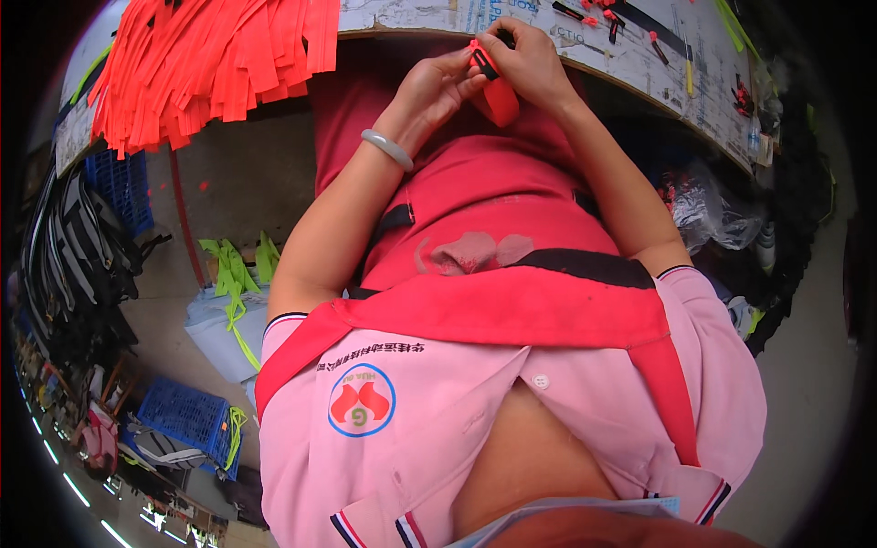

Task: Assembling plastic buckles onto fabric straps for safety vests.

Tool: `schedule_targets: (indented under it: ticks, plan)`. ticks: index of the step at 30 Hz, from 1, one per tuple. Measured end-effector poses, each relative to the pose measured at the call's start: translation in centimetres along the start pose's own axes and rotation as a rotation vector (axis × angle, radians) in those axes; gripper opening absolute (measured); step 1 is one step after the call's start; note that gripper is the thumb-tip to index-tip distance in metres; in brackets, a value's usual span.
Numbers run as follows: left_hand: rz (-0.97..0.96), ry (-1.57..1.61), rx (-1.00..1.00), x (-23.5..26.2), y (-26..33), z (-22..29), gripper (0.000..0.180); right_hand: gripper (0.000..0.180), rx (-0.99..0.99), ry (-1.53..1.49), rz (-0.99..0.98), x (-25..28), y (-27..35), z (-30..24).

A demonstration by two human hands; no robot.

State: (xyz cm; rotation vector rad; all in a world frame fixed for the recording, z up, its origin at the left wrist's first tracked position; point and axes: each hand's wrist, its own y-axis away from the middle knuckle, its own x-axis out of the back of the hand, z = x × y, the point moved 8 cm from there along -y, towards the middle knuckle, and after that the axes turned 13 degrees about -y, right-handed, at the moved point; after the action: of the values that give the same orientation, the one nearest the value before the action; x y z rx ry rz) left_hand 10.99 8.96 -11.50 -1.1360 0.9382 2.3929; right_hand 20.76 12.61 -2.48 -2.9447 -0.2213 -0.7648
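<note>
At the table's near edge, both hands come together over a bright orange-red strap [501, 103], which hangs in a loop below the fingers. A small black buckle [483, 63] sits on the strap between them. My left hand [427, 91], with a pale bangle on its wrist, pinches the strap beside the buckle. My right hand [537, 73] is closed around the buckle's other side, its thumb and fingers bent. A dark piece shows at its fingertips, too small to make out. The fingers partly hide the buckle.
A thick pile of orange-red straps [219, 68] overhangs the table's left edge. On the right of the tabletop [630, 78] lie small black and orange pieces and a yellow-handled tool [690, 75]. Black straps [82, 265] hang at left; a clear plastic bag [717, 215] is at right.
</note>
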Motion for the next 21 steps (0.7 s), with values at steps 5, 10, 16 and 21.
schedule_targets:
  ticks: [5, 10, 16, 21]
  plan:
    - [-0.146, 0.196, 0.053, 0.8, -2.6, -1.5, 0.018, 0.017, 0.109, 0.206, 0.083, -0.6, -0.2, -0.1]
    - [-0.208, 0.318, 0.039, 0.1, -3.0, -1.0, 0.017, 0.016, 0.175, 0.257, 0.122, -1.0, -0.2, -2.1]
    - [0.188, -0.382, -0.240, -0.1, 1.3, 3.0, 0.022, 0.034, -0.176, -0.160, -0.013, 0.7, 0.1, 1.0]
    - [0.266, -0.608, -0.589, -0.5, 5.3, 6.6, 0.010, 0.025, -0.119, -0.400, -0.165, -1.6, 1.8, -3.5]
